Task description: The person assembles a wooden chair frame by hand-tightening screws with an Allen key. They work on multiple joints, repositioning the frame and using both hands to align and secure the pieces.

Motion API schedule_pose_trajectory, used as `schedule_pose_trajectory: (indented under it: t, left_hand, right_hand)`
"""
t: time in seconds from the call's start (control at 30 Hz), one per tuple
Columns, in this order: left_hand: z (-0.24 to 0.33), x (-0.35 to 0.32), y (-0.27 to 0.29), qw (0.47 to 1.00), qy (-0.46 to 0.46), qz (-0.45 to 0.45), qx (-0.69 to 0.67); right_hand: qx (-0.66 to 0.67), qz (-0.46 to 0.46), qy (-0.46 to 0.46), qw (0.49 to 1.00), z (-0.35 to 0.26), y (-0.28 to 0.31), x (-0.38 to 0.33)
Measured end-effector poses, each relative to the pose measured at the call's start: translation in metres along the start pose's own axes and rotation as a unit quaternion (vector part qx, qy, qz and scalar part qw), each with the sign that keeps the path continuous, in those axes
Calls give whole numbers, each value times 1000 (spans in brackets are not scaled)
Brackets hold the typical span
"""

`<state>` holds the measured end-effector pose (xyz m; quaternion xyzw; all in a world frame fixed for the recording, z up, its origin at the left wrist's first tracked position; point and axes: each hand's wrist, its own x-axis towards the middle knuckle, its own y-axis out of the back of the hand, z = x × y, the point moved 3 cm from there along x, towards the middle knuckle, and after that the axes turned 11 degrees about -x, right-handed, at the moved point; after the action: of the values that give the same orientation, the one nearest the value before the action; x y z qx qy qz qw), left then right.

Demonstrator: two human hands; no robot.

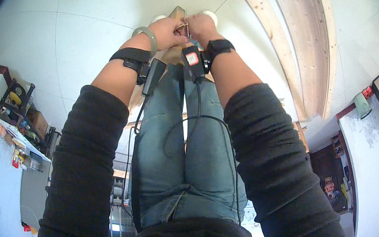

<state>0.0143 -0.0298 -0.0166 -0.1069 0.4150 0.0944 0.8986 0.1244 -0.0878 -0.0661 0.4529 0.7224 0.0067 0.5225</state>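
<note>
A small, thin, angled metal piece (183, 27) is held at the fingertips over a pale, narrow wooden piece (178, 12), whose end projects beyond the hands. The metal piece appears to be grasped by the bent fingers of the left hand (165, 34). The fingers of the right hand (201, 28) are curled against its other side; whether it is pinched there or only steadied cannot be told. Contact between metal and wood is hidden by the fingers.

For good results, the metal piece should be steadied by one hand while fine adjustment is made by the other. Fingertips should be kept clear of its edges, and force should be applied gradually. The black cable (209, 117) looped over the blue denim trousers (159, 129) should be kept from snagging.
</note>
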Motion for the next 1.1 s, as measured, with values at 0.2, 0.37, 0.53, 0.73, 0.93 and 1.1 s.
schedule_pose_trajectory:
  t: [0.2, 0.37, 0.53, 0.73, 0.93, 1.1]
  left_hand:
    - [-26, -24, 15, 988, 38, 127, -83]
    - [-56, -47, 27, 940, 146, 234, -200]
    - [-49, -39, 21, 919, 135, 218, -299]
    - [-32, -32, 12, 930, 56, 177, -316]
    - [-31, -28, 6, 962, 87, 93, -243]
    - [-45, -21, 3, 956, 52, 156, -242]
  right_hand:
    - [221, -75, -69, 970, -30, 15, 14]
    - [143, -117, 5, 983, -44, 23, -13]
    - [231, 35, -67, 970, -28, 45, -40]
    - [356, 53, -45, 932, -39, 55, -31]
    - [123, 52, 4, 991, -56, 54, -21]
    - [133, 16, -12, 991, -62, 49, -23]
